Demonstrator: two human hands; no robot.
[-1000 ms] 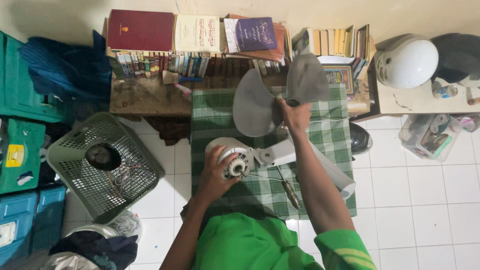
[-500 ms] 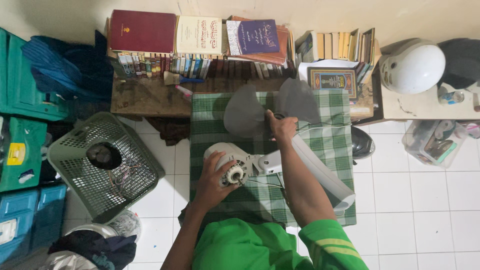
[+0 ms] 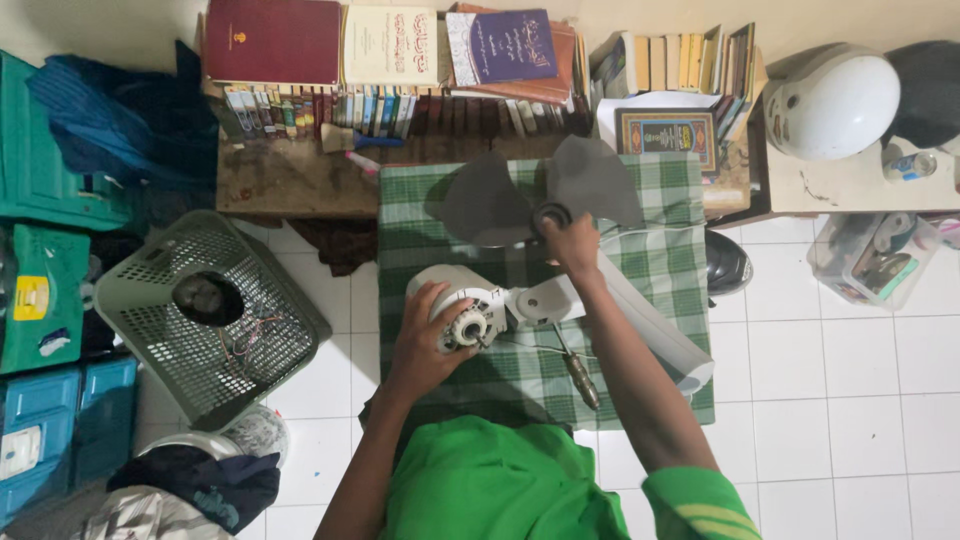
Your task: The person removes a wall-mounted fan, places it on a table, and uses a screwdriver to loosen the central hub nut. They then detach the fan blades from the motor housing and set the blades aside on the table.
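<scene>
A white fan motor body (image 3: 470, 305) lies on a green checked cloth (image 3: 660, 270) spread on the floor. My left hand (image 3: 425, 335) rests on the motor's round front, fingers curled around it. Farther out, my right hand (image 3: 570, 245) grips the hub of a grey fan blade (image 3: 490, 205), which sits flat at the cloth's far end. The fan's white stand (image 3: 650, 320) runs off to the right under my right forearm. Beside my right arm a screwdriver (image 3: 578, 370) lies on the cloth.
A grey-green fan grille (image 3: 215, 310) lies on the white tiles at left. Teal crates (image 3: 50, 280) stand at far left. A low wooden shelf with books (image 3: 400, 80) runs along the back. A white helmet (image 3: 830, 100) and a clear box (image 3: 875, 260) are at right.
My right hand has carried the grey blade down and nearer, from raised above the cloth's far edge to flat on the cloth. My left hand stays on the motor.
</scene>
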